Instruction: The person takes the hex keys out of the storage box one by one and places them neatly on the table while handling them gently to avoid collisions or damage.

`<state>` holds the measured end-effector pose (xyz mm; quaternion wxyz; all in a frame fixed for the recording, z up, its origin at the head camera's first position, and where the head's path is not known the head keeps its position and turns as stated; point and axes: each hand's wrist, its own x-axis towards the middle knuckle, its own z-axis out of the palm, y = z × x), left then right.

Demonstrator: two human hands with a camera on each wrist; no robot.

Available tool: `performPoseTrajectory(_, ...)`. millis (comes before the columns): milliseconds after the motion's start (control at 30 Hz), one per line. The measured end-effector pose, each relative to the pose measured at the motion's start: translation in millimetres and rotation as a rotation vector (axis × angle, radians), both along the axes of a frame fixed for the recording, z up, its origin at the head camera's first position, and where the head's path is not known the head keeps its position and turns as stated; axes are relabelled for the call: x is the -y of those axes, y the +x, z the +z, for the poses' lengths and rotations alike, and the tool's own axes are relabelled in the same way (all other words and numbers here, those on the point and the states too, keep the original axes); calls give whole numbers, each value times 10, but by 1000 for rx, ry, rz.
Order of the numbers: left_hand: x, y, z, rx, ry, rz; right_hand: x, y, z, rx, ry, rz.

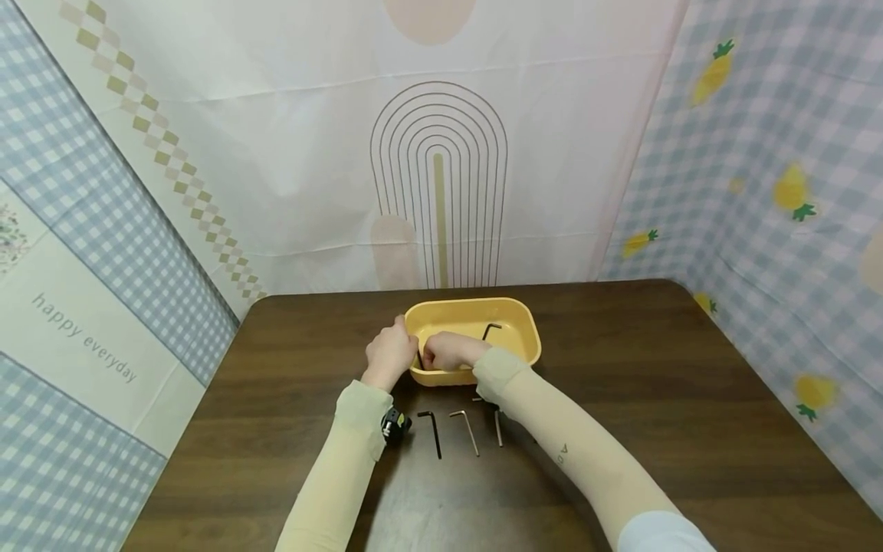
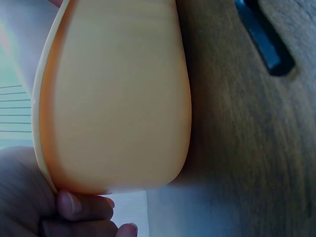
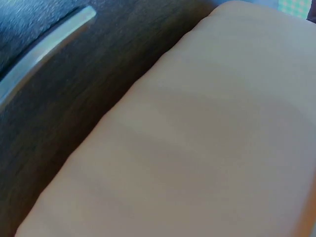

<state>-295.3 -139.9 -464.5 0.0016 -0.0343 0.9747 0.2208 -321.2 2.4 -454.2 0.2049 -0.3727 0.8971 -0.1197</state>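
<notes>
My left hand (image 1: 390,354) grips the left end of a yellow plastic tray (image 1: 476,305); in the left wrist view its curled fingers (image 2: 84,206) hold the rim's corner. My right hand (image 1: 450,351) reaches down inside the tray, fingers bent. Right by those fingertips is a black hex key (image 1: 419,359), and whether they pinch it cannot be made out. Another dark hex key (image 1: 491,330) lies in the tray's right half. The right wrist view is mostly filled by the tray's pale outer wall (image 3: 187,133).
On the brown table (image 1: 310,322), in front of the tray, lie a black hex key (image 1: 434,435), a brass-coloured hex key (image 1: 466,431) and one more hex key (image 1: 498,429), partly covered by my right forearm. A patterned cloth (image 1: 310,176) hangs behind the table.
</notes>
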Motion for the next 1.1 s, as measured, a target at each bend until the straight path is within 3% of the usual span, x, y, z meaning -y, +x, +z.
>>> performPoseTrajectory(233,-2,2,13,-8,-14,-2,-22,-23,75,24,-18,7)
performPoseTrajectory(600,-3,8,13,-11,-21,-1,-76,-47,190,-46,-50,-8)
performPoseTrajectory(867,1,3,11,-13,-17,1,-54,-82,229,-113,-102,-68)
performPoseTrajectory(1100,-2,-1,-4,-3,-39,1,-16,-105,245,-186,-145,-170)
